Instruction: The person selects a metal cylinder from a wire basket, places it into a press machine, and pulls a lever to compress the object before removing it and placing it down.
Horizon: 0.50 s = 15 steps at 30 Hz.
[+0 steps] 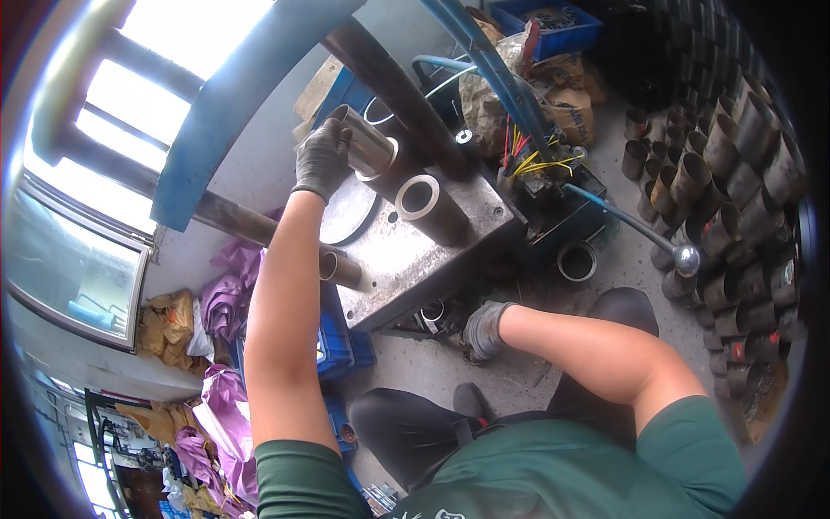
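My left hand [323, 160], in a grey work glove, is closed around the upper part of a shiny metal sleeve [370, 149]. The sleeve stands tilted in view over a pale ring on a darker cylinder at the back of the steel press table [406, 272]. A thick-walled metal cylinder [419, 201] with a pale rim stands to its right. Left of them are a flat round disc [350, 216] and a short metal tube [340, 269]. My right hand [486, 331], also gloved, is curled low in front of the table, its fingertips hidden against something dark. Near it is a metal ring [431, 311] under the table edge.
A blue lever with a ball knob [686, 259] juts out at the right. Beyond it stand several rows of metal sleeves [689, 177]. Dark press columns [393, 95] and a blue frame [233, 95] rise around the table. Blue crates [341, 346] and purple sheeting [226, 303] lie left.
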Tool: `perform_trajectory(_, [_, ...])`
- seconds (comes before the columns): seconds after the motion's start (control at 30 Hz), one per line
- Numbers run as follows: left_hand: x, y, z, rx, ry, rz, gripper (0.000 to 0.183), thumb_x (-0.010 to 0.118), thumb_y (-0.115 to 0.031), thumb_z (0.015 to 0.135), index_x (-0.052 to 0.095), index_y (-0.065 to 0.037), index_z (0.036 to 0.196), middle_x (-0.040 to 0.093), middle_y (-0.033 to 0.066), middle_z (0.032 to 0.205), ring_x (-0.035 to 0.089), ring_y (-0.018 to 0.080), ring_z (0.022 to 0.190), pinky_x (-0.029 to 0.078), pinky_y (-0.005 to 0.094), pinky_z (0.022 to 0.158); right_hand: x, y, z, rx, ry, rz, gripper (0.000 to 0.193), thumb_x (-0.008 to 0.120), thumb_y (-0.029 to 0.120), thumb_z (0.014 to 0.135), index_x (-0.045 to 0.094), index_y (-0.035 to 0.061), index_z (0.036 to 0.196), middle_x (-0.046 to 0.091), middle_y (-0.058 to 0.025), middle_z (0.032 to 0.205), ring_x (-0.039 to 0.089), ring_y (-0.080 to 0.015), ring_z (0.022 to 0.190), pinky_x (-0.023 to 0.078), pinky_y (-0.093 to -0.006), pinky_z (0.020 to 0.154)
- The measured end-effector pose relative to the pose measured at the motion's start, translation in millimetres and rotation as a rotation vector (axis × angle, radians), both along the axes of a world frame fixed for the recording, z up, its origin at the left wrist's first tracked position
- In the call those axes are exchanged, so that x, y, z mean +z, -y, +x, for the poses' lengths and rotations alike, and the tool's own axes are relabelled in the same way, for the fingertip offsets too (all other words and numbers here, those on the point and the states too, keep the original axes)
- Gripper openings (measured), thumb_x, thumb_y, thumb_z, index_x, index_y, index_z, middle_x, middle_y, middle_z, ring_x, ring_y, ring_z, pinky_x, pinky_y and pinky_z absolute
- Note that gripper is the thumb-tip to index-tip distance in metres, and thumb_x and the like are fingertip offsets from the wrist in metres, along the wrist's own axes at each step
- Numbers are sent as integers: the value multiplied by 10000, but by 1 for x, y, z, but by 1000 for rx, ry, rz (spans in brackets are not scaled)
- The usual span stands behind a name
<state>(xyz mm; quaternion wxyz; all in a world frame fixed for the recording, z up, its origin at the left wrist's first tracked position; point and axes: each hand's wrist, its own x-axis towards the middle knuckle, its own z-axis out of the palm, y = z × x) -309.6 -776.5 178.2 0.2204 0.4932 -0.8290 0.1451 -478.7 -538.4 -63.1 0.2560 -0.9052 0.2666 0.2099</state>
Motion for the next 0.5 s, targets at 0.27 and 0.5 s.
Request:
perform_trajectory(0.27, [7,-3,-23,126,115,42,281,545,-291,1063,655,-107,1245,734,224,1147,699,423,1080,546,503,949,15,-4,-3,18,4,24,477,614,451,908,772,119,1213,761,-144,1179,712,-347,1109,554,-484,936])
perform_trajectory(0.5, [12,-2,-48,274,178,56,353,482,-366,1062,670,-113,1220,745,206,1143,712,395,1074,552,498,950,15,-4,-8,-13,-3,19,495,601,499,943,780,111,1192,768,-139,1153,715,-346,1102,552,-481,938])
